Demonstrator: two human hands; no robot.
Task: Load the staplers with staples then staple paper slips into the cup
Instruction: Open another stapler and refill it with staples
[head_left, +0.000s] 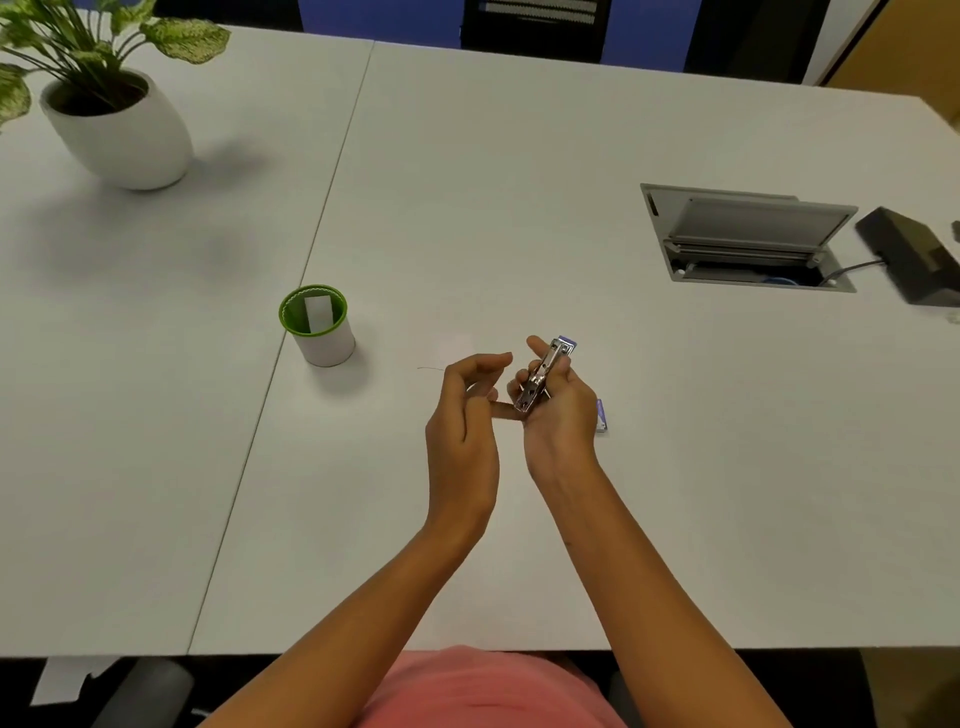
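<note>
While the right hand (558, 402) grips a stapler (543, 375), the left hand (467, 400) curls loosely — seemingly empty — above the white table (519, 208).

Site: I read this as an office | white bench (519, 182) with open cable hatch (748, 239) | potted plant (111, 104) far from hatch

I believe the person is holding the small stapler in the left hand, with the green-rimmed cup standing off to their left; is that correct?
Not quite. The head view shows the stapler gripped in the right hand, not the left; the left hand is curled beside it, fingertips near its lower end. The rest holds: the green-rimmed cup stands off to their left on the table.
</note>
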